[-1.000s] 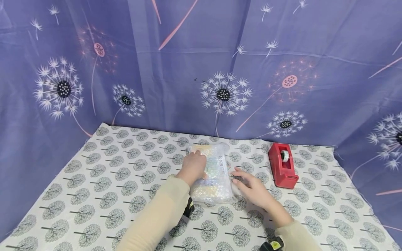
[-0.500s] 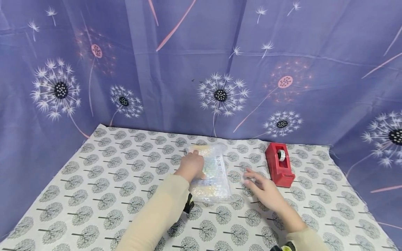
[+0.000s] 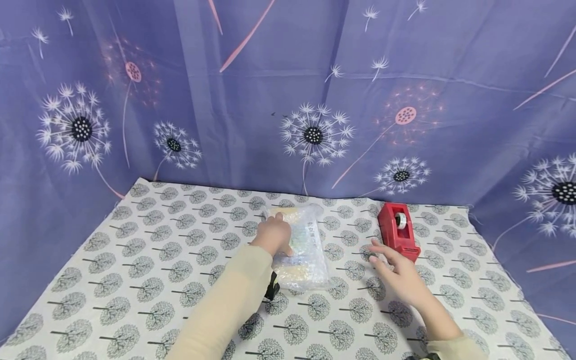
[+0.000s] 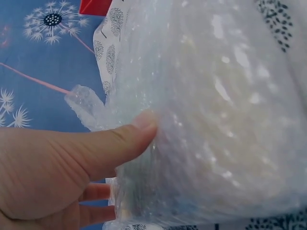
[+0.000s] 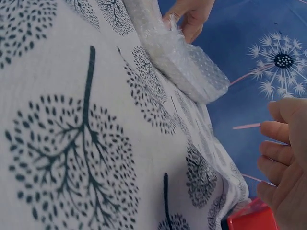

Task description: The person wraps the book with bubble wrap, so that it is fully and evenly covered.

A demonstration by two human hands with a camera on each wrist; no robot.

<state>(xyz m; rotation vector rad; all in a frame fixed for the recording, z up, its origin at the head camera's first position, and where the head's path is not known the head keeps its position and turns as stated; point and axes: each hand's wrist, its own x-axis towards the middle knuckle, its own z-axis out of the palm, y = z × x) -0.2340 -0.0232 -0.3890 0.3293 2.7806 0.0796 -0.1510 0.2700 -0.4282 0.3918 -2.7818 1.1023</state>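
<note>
A flat, rectangular bubble-wrapped package [image 3: 310, 255] lies on the cloth, printed lettering showing through near its right edge. My left hand [image 3: 275, 235] grips its left side; in the left wrist view the thumb [image 4: 139, 127] presses on the wrap, while the other fingers go round the edge, partly hidden. To the right, my right hand [image 3: 400, 275] is held above the cloth, fingers loosely bent and holding nothing. Just beyond its fingertips stands a red tape dispenser [image 3: 408, 246] with a roll of clear tape [image 3: 401, 220]; the dispenser's corner also shows in the right wrist view.
A white cloth [image 3: 189, 270] printed with grey trees covers the table. Behind it and at both sides hangs a purple-blue curtain [image 3: 252, 145] with dandelion patterns.
My right hand has moved right, away from the package's edge and up to the tape dispenser. The left hand keeps its grip, and the package stays in place.
</note>
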